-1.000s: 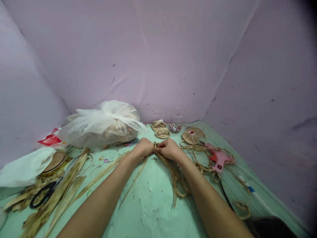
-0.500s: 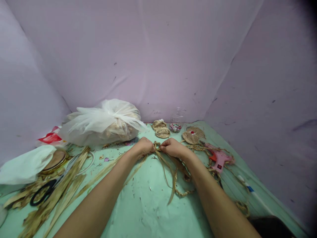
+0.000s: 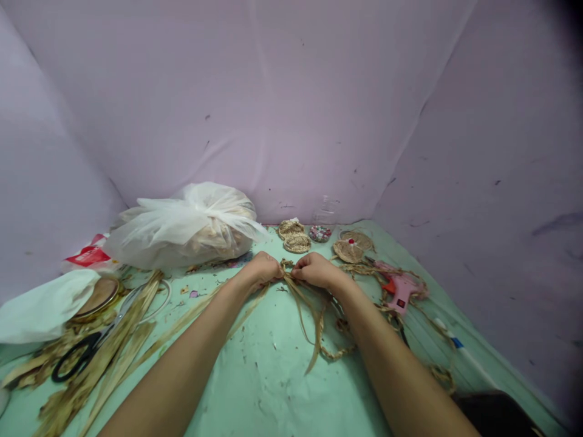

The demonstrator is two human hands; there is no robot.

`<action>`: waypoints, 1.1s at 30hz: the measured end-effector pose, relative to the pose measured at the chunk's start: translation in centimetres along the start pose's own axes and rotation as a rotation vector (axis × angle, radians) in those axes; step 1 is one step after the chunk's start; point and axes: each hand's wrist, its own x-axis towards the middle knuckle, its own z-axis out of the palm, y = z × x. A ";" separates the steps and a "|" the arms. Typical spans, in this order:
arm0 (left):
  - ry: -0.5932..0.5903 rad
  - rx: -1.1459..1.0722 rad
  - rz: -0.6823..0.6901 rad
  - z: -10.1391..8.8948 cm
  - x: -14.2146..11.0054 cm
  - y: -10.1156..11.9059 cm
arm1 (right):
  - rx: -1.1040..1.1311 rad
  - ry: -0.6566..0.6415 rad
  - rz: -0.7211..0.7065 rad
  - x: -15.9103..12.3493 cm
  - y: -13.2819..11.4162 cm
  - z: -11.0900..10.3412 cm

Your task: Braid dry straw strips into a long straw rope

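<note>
My left hand (image 3: 265,269) and my right hand (image 3: 314,270) are close together above the middle of the table, both with fingers closed. Between them is a small braided loop of dried plant fiber (image 3: 286,264), which both hands pinch. Loose tan fiber strips (image 3: 300,309) hang from it towards me, and others trail left under my left forearm. A braided cord (image 3: 334,354) curves on the table near my right forearm, which partly hides it. My fingertips are too small in view to show the exact grip.
A white bag (image 3: 195,224) sits at the back left. Scissors (image 3: 91,349) lie among dried strips (image 3: 113,340) on the left. Woven pieces (image 3: 294,237), beads (image 3: 320,233) and a round woven item (image 3: 350,249) stand at the back. A pink glue gun (image 3: 401,291) lies right.
The view has shifted very slightly. Both hands stay almost where they were, still pinching the braided fiber.
</note>
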 end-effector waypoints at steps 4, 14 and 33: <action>-0.019 -0.005 0.003 0.0 -0.1 0.0 | -0.022 0.050 -0.011 0.3 0.2 0.1; -0.058 -0.081 -0.022 -0.4 0.5 -0.3 | 0.134 -0.036 0.004 0.3 0.1 0.5; -0.216 -0.140 -0.143 -1.6 1.2 -0.1 | 0.572 -0.077 0.101 0.0 -1.3 1.1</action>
